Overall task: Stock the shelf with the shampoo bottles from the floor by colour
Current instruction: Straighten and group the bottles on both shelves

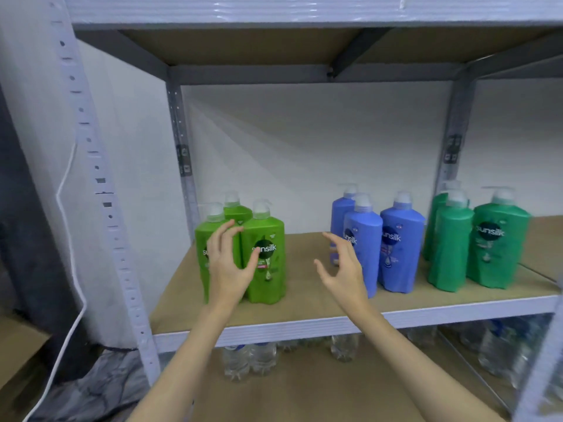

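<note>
Three light green shampoo bottles [268, 257] stand grouped at the left of the shelf board [304, 303]. Three blue bottles [399, 248] stand in the middle and three dark green bottles [496, 248] at the right. My left hand [228, 263] is in front of the light green group, fingers spread and relaxed, holding nothing. My right hand [344, 269] hovers with loosely bent fingers over the bare board between the light green and blue groups, just in front of the nearest blue bottle, and is empty too.
The grey metal upright [103, 190] frames the shelf on the left, with a white cable [65, 214] beside it. Several clear water bottles [249, 360] stand on the lower shelf. A cardboard box [15, 345] sits at far left.
</note>
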Demonstrator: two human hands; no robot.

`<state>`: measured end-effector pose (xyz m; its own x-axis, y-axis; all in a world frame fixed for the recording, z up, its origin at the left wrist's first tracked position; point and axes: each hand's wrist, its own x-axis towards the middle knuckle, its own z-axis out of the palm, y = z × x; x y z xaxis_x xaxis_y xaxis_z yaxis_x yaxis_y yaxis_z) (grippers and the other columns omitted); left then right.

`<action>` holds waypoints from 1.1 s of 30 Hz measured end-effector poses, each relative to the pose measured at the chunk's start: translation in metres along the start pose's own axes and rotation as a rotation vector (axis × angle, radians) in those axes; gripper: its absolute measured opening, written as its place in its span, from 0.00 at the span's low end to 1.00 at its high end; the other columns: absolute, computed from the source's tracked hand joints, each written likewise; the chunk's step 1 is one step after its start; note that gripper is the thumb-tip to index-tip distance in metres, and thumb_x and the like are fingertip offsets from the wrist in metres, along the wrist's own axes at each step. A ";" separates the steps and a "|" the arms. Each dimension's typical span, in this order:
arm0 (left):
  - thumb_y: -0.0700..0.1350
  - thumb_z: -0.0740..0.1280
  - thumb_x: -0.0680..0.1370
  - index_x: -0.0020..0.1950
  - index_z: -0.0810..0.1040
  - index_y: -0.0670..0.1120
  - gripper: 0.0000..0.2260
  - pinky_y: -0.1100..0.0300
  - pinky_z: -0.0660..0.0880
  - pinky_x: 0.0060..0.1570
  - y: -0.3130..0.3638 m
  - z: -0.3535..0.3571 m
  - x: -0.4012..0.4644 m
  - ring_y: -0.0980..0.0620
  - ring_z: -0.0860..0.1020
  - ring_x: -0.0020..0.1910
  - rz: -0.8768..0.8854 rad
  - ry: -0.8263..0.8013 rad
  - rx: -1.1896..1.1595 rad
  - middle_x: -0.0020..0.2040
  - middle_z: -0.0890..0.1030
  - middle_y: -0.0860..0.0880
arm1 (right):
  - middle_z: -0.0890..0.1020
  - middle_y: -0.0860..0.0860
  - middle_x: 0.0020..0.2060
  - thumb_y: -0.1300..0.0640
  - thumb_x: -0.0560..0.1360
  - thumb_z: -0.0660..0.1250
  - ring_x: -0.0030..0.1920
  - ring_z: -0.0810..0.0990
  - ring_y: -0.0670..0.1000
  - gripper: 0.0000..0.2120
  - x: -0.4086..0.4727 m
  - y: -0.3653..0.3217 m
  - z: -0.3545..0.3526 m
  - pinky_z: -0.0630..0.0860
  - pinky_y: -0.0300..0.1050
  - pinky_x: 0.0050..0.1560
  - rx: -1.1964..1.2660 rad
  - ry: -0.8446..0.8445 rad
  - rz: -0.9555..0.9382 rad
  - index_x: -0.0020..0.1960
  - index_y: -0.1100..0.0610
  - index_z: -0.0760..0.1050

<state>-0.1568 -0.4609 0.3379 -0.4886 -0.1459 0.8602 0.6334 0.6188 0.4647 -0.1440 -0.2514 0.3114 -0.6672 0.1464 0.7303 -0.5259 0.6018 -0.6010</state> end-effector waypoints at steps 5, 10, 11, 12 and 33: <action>0.43 0.68 0.72 0.54 0.75 0.43 0.12 0.73 0.62 0.61 0.051 0.065 -0.018 0.61 0.69 0.57 0.074 -0.271 -0.178 0.56 0.75 0.46 | 0.73 0.47 0.51 0.66 0.72 0.66 0.49 0.77 0.54 0.16 -0.002 0.036 -0.075 0.74 0.44 0.47 -0.139 0.175 -0.053 0.59 0.59 0.73; 0.38 0.69 0.72 0.62 0.74 0.48 0.19 0.70 0.56 0.64 0.080 0.119 -0.008 0.57 0.65 0.66 0.036 -0.529 -0.233 0.64 0.69 0.46 | 0.73 0.55 0.53 0.66 0.71 0.67 0.52 0.75 0.57 0.16 0.029 0.066 -0.131 0.72 0.44 0.46 -0.256 0.168 -0.006 0.58 0.57 0.75; 0.38 0.70 0.72 0.63 0.72 0.50 0.21 0.67 0.55 0.66 0.083 0.127 -0.001 0.55 0.62 0.69 0.033 -0.582 -0.234 0.67 0.67 0.46 | 0.72 0.56 0.55 0.65 0.71 0.68 0.53 0.74 0.57 0.16 0.038 0.070 -0.137 0.70 0.41 0.47 -0.292 0.130 -0.001 0.58 0.56 0.75; 0.38 0.70 0.71 0.65 0.70 0.52 0.24 0.64 0.55 0.68 0.085 0.135 0.006 0.54 0.60 0.72 0.027 -0.623 -0.242 0.69 0.65 0.46 | 0.71 0.58 0.57 0.63 0.71 0.69 0.55 0.73 0.58 0.17 0.047 0.073 -0.143 0.68 0.40 0.49 -0.332 0.080 0.004 0.59 0.55 0.76; 0.48 0.66 0.76 0.68 0.66 0.60 0.22 0.65 0.61 0.62 0.095 0.169 0.030 0.52 0.66 0.64 0.063 -0.733 -0.001 0.66 0.60 0.49 | 0.77 0.52 0.58 0.67 0.71 0.68 0.58 0.75 0.56 0.18 0.114 0.099 -0.167 0.71 0.46 0.59 -0.166 -0.400 0.088 0.55 0.49 0.75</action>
<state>-0.2126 -0.2755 0.3727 -0.7271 0.4432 0.5243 0.6735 0.6085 0.4197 -0.1838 -0.0434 0.3889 -0.8743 -0.0934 0.4762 -0.3882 0.7235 -0.5709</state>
